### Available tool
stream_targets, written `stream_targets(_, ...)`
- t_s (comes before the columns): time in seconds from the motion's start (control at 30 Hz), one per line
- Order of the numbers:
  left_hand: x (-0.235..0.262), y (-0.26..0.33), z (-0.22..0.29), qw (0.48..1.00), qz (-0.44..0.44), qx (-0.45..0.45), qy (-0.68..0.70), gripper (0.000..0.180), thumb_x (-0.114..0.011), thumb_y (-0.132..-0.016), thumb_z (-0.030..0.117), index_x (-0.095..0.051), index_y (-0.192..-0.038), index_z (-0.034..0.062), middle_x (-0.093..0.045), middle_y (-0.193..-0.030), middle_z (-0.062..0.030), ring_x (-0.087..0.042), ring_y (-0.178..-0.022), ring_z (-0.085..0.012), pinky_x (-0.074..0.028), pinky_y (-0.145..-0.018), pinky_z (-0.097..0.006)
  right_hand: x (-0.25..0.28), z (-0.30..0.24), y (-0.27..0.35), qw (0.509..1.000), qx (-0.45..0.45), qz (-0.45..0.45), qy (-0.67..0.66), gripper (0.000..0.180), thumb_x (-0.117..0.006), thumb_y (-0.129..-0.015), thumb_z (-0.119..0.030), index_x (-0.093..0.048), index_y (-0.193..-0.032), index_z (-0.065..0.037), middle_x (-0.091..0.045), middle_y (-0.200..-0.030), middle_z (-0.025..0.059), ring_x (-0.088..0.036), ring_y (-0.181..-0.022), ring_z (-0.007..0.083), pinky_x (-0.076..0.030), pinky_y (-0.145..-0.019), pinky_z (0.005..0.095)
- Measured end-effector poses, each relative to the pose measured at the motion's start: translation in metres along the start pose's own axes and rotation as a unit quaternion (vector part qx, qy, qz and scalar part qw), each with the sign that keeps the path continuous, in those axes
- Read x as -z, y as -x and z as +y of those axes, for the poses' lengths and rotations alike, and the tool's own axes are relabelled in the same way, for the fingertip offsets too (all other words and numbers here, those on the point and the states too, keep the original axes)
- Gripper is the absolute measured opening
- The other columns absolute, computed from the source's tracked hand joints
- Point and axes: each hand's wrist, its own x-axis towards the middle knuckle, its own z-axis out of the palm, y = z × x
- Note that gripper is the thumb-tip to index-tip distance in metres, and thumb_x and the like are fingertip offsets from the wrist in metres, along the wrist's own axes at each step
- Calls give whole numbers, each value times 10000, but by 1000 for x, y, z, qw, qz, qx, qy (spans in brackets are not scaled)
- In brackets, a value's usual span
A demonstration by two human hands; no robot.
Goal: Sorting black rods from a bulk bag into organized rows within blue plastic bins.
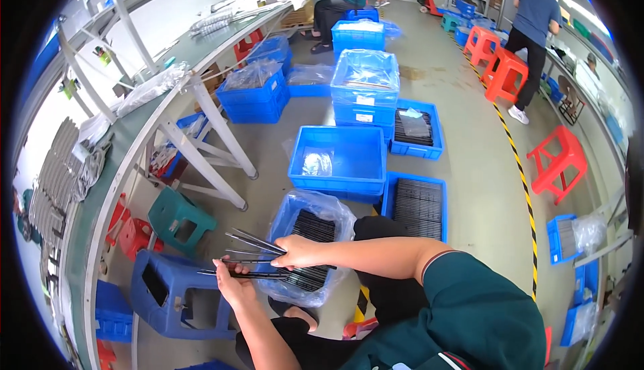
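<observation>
My right hand (295,252) grips several thin black strips (249,241), fanned out toward the left. Just below and left of it, my left hand (235,285) pinches more thin black strips (265,275) that lie roughly level, pointing right. Both hands are above the left part of a blue bin lined with a clear plastic bag (345,217). Inside that bin lie rows of similar black strips (312,226), partly hidden by my right hand and forearm. What the strips are for cannot be made out.
An open blue bin (337,181) holding a clear bag stands beyond, and a blue bin of dark strips (419,209) to its right. At left are a blue stool (176,296) with a dark flat object, a green stool (168,212) and a long workbench (157,101). Other people work farther off.
</observation>
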Motion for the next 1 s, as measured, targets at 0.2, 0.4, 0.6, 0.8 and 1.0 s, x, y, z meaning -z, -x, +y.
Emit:
stream_targets(0.2, -8, 2, -4, 1000, 13, -4, 22, 297, -479, -937, 347, -513, -857, 63, -416, -663, 7, -381, -594, -102, -342, -528, -250, -5, -1, 0, 1000, 18, 11, -21, 244, -626, -824, -196, -509, -796, 16, -558, -559, 73, -529, -461, 157, -389, -424, 295)
stream_targets(0.4, -27, 23, -34, 992, -71, -25, -97, 306, -476, -942, 303, -533, -773, 54, -420, -552, 25, -366, -469, -70, -286, -435, -217, -9, -1, -9, 976, -26, -29, -213, 228, -587, -865, -222, -532, -787, -16, -501, -558, 33, -442, -412, 86, -312, -349, 232)
stream_targets(0.6, -45, 31, -39, 993, -44, 38, -99, 288, -476, -939, 301, -483, -752, 82, -403, -586, 22, -340, -480, -77, -295, -415, -229, -2, 0, -22, 963, 60, 167, 203, 353, -574, -855, -325, -542, -856, 26, -624, -762, 210, -636, -697, 331, -494, -601, 400)
stream_targets(0.8, -32, 28, -32, 977, -80, 177, -86, 272, -567, -893, 308, -554, -814, 48, -490, -654, -10, -359, -461, -75, -285, -395, -215, 25, -1, -27, 953, -22, 10, -301, 264, -648, -828, -324, -580, -889, -76, -359, -529, -70, -287, -414, 18, -211, -375, 193)
stream_targets(1.0, -27, 45, -44, 913, -265, 289, -116, 312, -551, -901, 335, -555, -803, 40, -468, -650, 0, -346, -485, -71, -272, -441, -211, 25, 9, -38, 961, -21, 59, -268, 237, -695, -771, -242, -562, -753, -48, -436, -519, -26, -352, -376, 65, -225, -334, 226)
